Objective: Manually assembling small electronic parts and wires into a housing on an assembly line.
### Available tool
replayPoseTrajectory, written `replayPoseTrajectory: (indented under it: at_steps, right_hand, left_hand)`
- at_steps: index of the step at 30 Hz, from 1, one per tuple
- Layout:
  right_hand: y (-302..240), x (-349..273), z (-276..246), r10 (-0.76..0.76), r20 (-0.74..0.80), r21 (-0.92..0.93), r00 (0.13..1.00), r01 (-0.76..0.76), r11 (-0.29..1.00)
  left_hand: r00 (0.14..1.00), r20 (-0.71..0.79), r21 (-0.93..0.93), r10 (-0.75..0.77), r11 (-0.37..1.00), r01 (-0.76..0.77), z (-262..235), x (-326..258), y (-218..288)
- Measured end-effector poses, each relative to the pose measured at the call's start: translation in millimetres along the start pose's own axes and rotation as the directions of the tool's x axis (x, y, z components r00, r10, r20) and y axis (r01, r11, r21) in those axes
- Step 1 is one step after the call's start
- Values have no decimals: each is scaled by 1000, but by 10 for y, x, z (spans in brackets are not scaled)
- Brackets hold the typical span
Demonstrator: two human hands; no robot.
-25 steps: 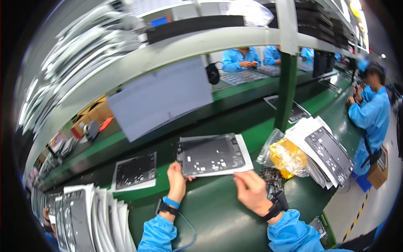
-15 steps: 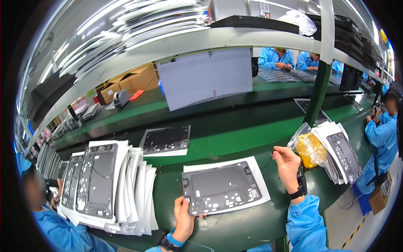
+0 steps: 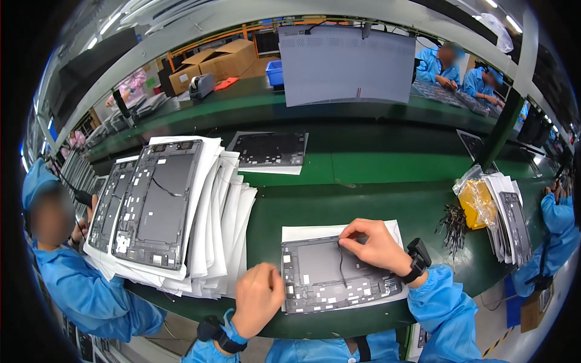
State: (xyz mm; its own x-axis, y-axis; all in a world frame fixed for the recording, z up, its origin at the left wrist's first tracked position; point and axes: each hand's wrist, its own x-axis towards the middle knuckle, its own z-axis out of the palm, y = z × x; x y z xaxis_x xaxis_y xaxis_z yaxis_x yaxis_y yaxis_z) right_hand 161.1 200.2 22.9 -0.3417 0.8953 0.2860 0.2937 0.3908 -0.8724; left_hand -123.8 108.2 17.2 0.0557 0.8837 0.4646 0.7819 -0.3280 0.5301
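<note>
The fingers of my right hand (image 3: 376, 243) pinch one end of a thin black cable (image 3: 341, 261) above the gray panel (image 3: 318, 260); its free length extends toward the panel's near edge. The fingers of my left hand (image 3: 257, 297) are curled beside the panel's left edge; I cannot tell whether they touch it. Treat the cable as light, limp and easily kinked; grip it near the end. The panel lies on a white sheet (image 3: 302, 232) on the green table (image 3: 302, 202). Treat it as thin, stiff and prone to slide on paper; hold it by the rim. Left of the panel, a tall stack of panels and sheets (image 3: 166, 218) limits my left arm's clearance. Right of the panel lie a bunch of black cables (image 3: 452, 227), then a yellow packet (image 3: 475, 202). Behind and left of it lies another panel (image 3: 269, 148).
</note>
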Motion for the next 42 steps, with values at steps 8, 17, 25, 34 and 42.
replayPoseTrajectory:
  at_steps: [8,17,25,34,42]
  right_hand:
    - [258,3,0,-168,-41,-284,985,150,947]
    - [234,-143,-45,-237,-148,-157,960,214,964]
    - [37,-264,385,-536,328,-172,778,607,776]
    - [52,-332,387,-526,354,-220,773,615,757]
    - [85,-229,292,-494,189,-295,849,529,796]
  left_hand:
    - [872,98,-269,480,856,-441,764,958,16]
    - [822,371,-480,432,847,-228,1007,1079,-94]
    - [918,379,-351,115,936,27,1075,1158,30]
    - [925,317,-236,208,962,-136,990,1204,141]
    - [833,315,-404,454,859,-315,923,1022,-37]
